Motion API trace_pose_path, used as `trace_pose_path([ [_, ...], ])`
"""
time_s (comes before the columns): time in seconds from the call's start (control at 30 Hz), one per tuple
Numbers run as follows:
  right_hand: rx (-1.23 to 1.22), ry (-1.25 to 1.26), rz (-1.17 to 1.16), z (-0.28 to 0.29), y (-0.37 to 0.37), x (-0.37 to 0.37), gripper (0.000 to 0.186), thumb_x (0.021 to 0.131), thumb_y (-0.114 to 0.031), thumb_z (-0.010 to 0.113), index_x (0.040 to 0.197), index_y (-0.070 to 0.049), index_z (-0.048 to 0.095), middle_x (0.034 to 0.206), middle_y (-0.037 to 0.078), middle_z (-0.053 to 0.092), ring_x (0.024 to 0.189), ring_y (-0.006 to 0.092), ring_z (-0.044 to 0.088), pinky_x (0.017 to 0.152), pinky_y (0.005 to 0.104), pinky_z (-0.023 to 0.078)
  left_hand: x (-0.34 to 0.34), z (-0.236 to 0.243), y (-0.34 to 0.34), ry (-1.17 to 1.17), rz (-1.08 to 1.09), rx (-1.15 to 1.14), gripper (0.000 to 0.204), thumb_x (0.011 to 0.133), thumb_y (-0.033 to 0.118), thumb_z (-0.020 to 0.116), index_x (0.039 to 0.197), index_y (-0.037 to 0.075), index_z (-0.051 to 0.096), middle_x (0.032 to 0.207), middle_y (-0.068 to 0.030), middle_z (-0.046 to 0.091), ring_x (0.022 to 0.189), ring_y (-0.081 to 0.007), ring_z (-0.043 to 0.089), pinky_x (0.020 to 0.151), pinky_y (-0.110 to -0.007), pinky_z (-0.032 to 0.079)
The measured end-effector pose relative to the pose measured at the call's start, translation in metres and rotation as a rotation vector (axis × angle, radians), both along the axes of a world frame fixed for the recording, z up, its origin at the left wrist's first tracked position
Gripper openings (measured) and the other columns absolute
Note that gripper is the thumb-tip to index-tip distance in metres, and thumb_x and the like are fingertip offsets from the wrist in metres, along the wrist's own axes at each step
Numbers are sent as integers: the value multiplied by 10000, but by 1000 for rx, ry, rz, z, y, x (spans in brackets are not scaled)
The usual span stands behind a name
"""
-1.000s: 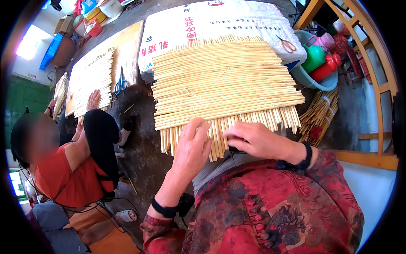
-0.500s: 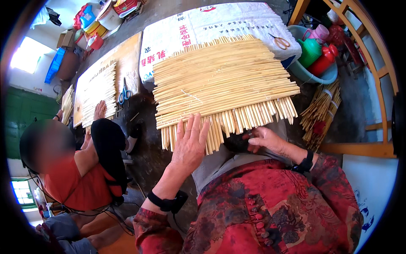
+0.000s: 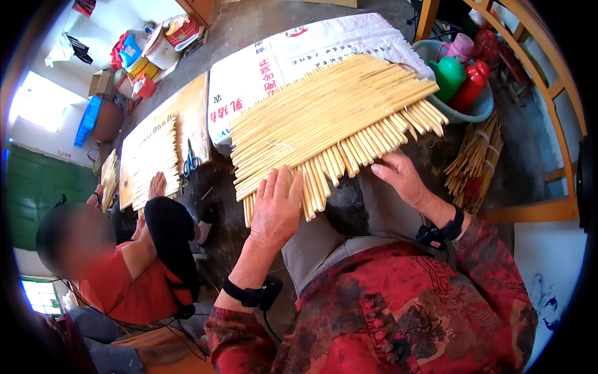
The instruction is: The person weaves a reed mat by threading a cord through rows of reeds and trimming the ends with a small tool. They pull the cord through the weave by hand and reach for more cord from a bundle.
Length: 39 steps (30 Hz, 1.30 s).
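A mat of pale yellow reed stalks [image 3: 324, 112] lies in front of me, one layer running crosswise and a second layer of stalk ends [image 3: 349, 153] jutting out along the near edge. My left hand [image 3: 277, 202] rests on the near left edge, fingers outstretched over the stalks. At the near right edge is my right hand [image 3: 402, 177], its thumb apart from the fingers and its fingertips against the jutting ends. Part of those fingers is hard to make out. A loose white string [image 3: 278, 144] shows on the mat.
Beneath the mat is a table covered with a white printed sack [image 3: 237, 75]. To the right stand a basin [image 3: 479, 115] with green and red jugs, and tied stalk bundles [image 3: 476, 162]. At left, a person in red [image 3: 134, 280] handles another mat [image 3: 156, 156] beside blue scissors [image 3: 190, 163].
The mat has turned, its right side swinging away from me and over the scissors on the sack. My right hand has risen to its near edge; my left stays on the stalks.
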State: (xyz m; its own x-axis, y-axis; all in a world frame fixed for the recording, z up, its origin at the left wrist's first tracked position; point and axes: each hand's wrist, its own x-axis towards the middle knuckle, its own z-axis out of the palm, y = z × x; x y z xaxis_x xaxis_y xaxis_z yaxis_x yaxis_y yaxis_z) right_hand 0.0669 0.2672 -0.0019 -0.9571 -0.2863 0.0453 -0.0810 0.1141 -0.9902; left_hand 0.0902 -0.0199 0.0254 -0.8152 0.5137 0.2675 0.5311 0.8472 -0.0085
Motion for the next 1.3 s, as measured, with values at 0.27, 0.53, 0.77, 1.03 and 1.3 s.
trace_pose_path([
  [0.27,-318,318,53,59,-15,-64,389,920,-124,511,1281,22,517,1292,116,511,1219,193,470,1027,309,351,-34,71,7,129,3,291,397,804,11,618,1197,25,560,1129,-194,623,1040,-356,605,877,-401,493],
  [0.53,-376,167,227,27,-68,-93,598,940,-212,548,1449,-40,285,1459,135,357,1296,268,428,1040,378,368,-40,114,-3,67,167,624,266,864,81,650,1116,9,606,907,-193,662,783,-273,671,672,-326,519],
  [0.77,-371,-31,202,1,-84,-95,601,930,-219,534,1450,-52,285,1437,151,380,1215,258,486,966,380,427,-29,124,-19,221,292,1095,213,907,101,624,1042,-63,639,906,-52,681,818,-102,595,751,-250,471],
  [1.03,-925,-428,-8,-12,-35,-75,520,934,-381,551,1334,-78,416,1227,134,526,1087,293,574,846,430,483,-25,81,-10,40,167,1936,301,950,148,564,1195,-26,552,1118,-105,632,933,-183,639,828,-317,521],
  [1.3,-559,-359,-140,10,38,-17,483,934,-327,560,1268,-5,423,1065,118,585,892,251,651,767,357,547,-7,31,25,-222,428,2234,335,964,217,543,1222,4,523,1149,-109,609,989,-209,618,855,-351,520],
])
